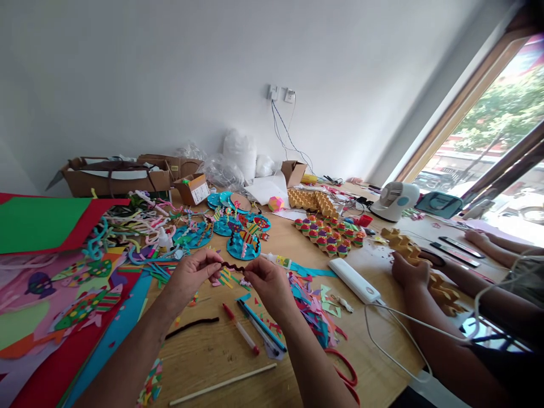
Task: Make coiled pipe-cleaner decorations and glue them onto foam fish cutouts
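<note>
A short, wavy, dark brown pipe cleaner [233, 266] stretches between my two hands above the table. Its left end is pinched in the fingers of my left hand [196, 271], its right end in those of my right hand [267, 279]. Below my left hand, a second dark pipe cleaner [193, 326] lies on the wood, partly behind my forearm. A red pen [240, 328] and a blue pen [262, 326] rest under my right hand. A thin wooden stick [223, 384] lies nearer to me. Just beyond my hands stands a blue disc [243, 248] with colourful paper fish on it.
Coloured paper sheets [42, 224] and a heap of pipe cleaners [136, 218] fill the left. Paper scraps [312, 306], red scissors [346, 368] and a white power strip [355, 280] lie right. Another person's hand [410, 272] holds an egg carton [402, 246]; a cable [419, 309] crosses there.
</note>
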Demonstrator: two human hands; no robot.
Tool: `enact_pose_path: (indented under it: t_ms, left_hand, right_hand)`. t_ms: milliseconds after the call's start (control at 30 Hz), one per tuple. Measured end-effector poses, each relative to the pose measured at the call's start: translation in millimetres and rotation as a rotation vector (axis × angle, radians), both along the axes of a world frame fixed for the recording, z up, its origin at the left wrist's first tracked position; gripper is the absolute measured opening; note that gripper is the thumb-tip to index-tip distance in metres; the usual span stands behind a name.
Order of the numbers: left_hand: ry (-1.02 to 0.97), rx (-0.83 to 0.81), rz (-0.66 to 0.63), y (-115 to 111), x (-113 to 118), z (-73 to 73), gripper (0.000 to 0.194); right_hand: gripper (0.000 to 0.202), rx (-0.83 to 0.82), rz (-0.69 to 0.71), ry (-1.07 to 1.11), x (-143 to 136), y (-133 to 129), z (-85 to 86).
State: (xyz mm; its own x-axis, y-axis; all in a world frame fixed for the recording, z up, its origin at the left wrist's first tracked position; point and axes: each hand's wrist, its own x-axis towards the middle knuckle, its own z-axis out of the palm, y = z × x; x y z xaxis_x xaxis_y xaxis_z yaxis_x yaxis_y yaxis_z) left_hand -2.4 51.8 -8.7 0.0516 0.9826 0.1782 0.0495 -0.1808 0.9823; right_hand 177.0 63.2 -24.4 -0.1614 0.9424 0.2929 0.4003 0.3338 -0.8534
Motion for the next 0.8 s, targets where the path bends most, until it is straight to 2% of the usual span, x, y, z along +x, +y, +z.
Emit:
enact_pose_path:
  t_ms: [100, 333, 400, 500, 600, 800]
  left_hand:
    - [0.008, 0.001, -0.017, 1.8, -0.6, -2.8, 0.013]
    - [0.028, -0.007, -0.023, 4.8, 0.9, -9.2, 0.014]
    - [0.022, -0.034, -0.057, 6.1, 2.2, -12.2, 0.022]
    - [0.051, -0.045, -0.046, 8.5, 1.4, -16.4, 0.043]
    - [0.098, -0.003, -0.023, 9.7, -1.5, -16.5, 0.043]
    - [0.105, -0.014, -0.002, 4.4, -0.6, -3.9, 0.034]
  right_hand:
    - [0.008, 0.039, -0.022, -0.041, 1.2, -2.9, 3.3]
    - [0.007, 0.012, -0.022, -0.077, 4.1, -1.7, 8.3]
    - [0.008, 0.036, -0.025, -0.168, 9.6, -0.4, 11.0]
    - [0.011, 0.053, -0.044, -0.348, 22.1, 4.3, 10.8]
    - [0.014, 0.023, -0.06, -0.485, 35.5, 13.7, -1.2]
    - [0.016, -0.015, -0.083, -0.589, 49.0, 34.3, -42.9]
